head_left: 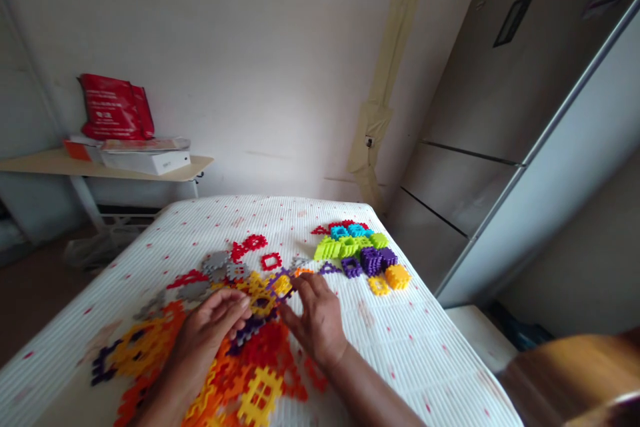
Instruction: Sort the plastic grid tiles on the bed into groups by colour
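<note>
My left hand (213, 317) is over the left part of a loose heap of plastic interlocking building pieces. Its fingers are curled in, with the thumb close to the index finger; whether anything small is between them is hidden. My right hand (320, 320) reaches into the heap's far right side, its thumb and fingers apart. Close to its fingertips lies a purple square piece (274, 278) among yellow pieces (259, 285). Beneath and between my hands are red pieces (265, 345), orange pieces (227, 370) and a yellow window-shaped piece (261, 395).
Sorted stacks stand at the table's right: lime green pieces (327, 248), purple pieces (371, 260), blue pieces (356, 230) and a yellow stack (399, 276). Grey pieces (216, 265) and a red square frame (271, 261) lie beyond my hands. A fridge (465, 113) stands right.
</note>
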A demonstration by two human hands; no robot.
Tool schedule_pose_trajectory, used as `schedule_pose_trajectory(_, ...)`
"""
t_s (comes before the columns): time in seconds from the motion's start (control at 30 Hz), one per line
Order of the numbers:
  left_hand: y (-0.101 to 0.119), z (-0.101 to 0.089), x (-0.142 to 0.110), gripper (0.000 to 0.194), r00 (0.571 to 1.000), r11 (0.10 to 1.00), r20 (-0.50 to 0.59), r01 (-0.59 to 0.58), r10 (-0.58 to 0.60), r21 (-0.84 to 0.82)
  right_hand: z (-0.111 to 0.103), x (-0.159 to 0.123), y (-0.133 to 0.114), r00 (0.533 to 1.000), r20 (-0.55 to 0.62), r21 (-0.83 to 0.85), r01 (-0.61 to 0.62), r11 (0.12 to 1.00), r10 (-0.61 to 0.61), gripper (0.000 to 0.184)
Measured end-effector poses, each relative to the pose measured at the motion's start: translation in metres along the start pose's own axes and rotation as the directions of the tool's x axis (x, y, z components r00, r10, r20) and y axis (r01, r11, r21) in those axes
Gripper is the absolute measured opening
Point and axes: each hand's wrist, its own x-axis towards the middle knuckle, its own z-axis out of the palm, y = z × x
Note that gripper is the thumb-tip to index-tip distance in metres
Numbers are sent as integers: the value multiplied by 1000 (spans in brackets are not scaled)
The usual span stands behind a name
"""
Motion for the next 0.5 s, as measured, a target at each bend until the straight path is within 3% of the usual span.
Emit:
schedule_pose_trajectory(0.1,-2,-7,4,49,996,999,-76,-42,43,11,-14,5,43,979,-117,-223,-193,956,170,27)
schedule_pose_trajectory(0.23,-4,-14,9,50,989,997,-133,-68,71,27,-29,4,93,905,-132,-457,-418,785,405,21)
schedule_pose_trajectory(0.33,-5,-16,10,49,980,995,-172,-93,98,34,-29,2,107,857,-91,-527,-474,706,507,17)
schedule_pose_trajectory(0.5,-6,-16,11,45,972,989,-187,-130,141,71,-23,3,104,819,-78,-580,-501,642,569,15)
